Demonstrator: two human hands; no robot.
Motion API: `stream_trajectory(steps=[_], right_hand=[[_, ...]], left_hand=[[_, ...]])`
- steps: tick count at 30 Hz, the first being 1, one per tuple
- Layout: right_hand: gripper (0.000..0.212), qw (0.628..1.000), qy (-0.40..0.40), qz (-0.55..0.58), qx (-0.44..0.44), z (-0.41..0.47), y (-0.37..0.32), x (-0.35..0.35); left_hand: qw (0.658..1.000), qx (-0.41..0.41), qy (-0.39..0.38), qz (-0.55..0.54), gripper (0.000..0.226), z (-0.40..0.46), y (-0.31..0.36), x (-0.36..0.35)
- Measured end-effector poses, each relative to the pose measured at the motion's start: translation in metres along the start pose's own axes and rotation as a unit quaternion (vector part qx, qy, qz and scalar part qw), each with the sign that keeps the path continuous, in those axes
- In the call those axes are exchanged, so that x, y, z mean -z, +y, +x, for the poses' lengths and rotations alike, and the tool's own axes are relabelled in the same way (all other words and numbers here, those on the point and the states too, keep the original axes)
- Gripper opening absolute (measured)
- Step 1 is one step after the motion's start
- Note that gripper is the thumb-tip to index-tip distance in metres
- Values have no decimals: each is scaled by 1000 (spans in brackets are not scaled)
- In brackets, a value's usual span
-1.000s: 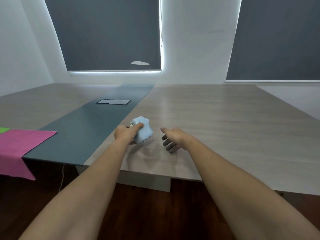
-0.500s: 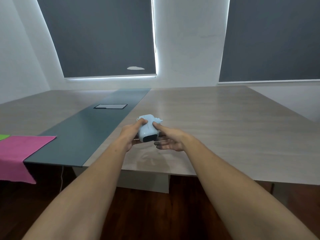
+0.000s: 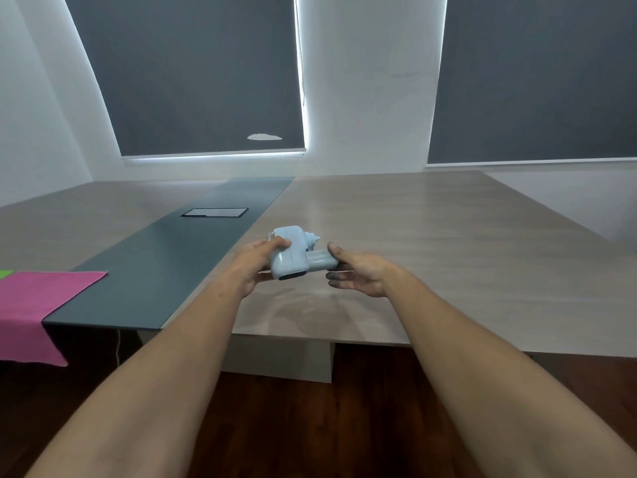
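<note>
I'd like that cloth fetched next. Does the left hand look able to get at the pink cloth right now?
Probably not as it stands: the left hand grips the pale blue device, which the right hand also holds. The pink cloth lies off to its left, with nothing in between.

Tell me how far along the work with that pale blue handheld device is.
Done: the device is up off the table. In hand: the left hand grips its body and the right hand pinches its handle. Left: it is not yet set down; the pink cloth lies apart, untouched.
</note>
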State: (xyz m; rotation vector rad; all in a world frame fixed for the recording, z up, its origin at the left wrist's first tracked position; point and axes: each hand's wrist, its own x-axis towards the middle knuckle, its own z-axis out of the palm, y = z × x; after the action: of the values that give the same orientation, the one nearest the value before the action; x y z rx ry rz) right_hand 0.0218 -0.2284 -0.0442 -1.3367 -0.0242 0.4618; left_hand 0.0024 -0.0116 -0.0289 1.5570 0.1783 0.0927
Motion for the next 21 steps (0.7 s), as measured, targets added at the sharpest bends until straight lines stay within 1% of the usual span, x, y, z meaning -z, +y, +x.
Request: stream_trajectory(steps=[3,6,7,8,11,12,15,21], right_hand=[[36,999,28,28,16,-1,1,17],[22,997,38,48,41,-1,4,28],[20,997,38,51,46,-1,5,30],[23,997,40,52,49,0,5,32],[44,996,58,48,53,1,9,35],[47,995,64,47,53,1,11,35],[50,994,82,42,54,3,17,36],[55,993,99,45,53,1,20,39]], left_hand=[[1000,-13,6,19,33,1,-3,3],[997,-36,56,42,45,2,-8,2],[995,-44,75,48,47,2,-10,2],[992,-54,93,60,50,2,-12,1],[977,-81,140,139,56,1,-21,-2],[972,-86,151,157,57,1,-25,-3],[962,-98,170,190,60,1,-35,-5],[956,-90,165,227,67,7,-53,-10]])
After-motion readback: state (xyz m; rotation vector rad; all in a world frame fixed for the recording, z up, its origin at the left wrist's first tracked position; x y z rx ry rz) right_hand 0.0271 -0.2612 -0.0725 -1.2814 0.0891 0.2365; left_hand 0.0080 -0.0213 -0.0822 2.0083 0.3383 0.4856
